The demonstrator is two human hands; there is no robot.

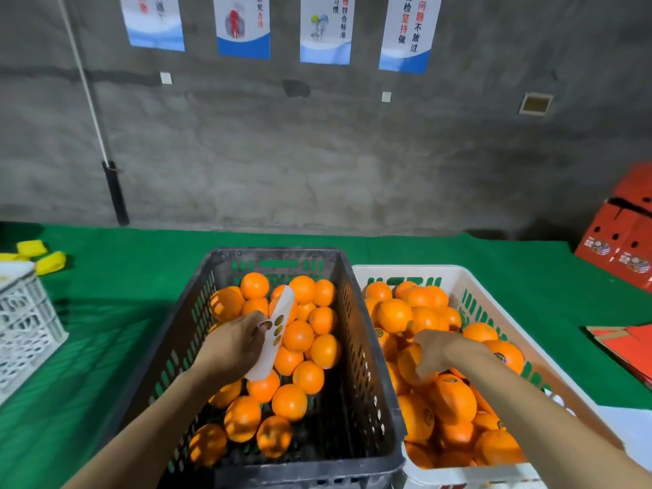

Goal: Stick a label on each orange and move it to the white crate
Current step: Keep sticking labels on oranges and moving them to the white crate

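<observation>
A dark grey crate [367,347] in front of me holds several unlabelled oranges [298,336]. To its right stands the white crate [455,277], filled with labelled oranges [393,314]. My left hand [234,342] is over the grey crate and grips a white label strip [278,330] that carries a few round stickers. My right hand [435,351] reaches into the white crate, its fingers curled round an orange [409,365] that rests among the others.
A green cloth [123,312] covers the table. A white lattice basket [21,322] and yellow pieces [51,262] lie at the left. Red cartons [621,241] stand at the far right, with flat red cardboard [628,347] nearer. A concrete wall with posters rises behind.
</observation>
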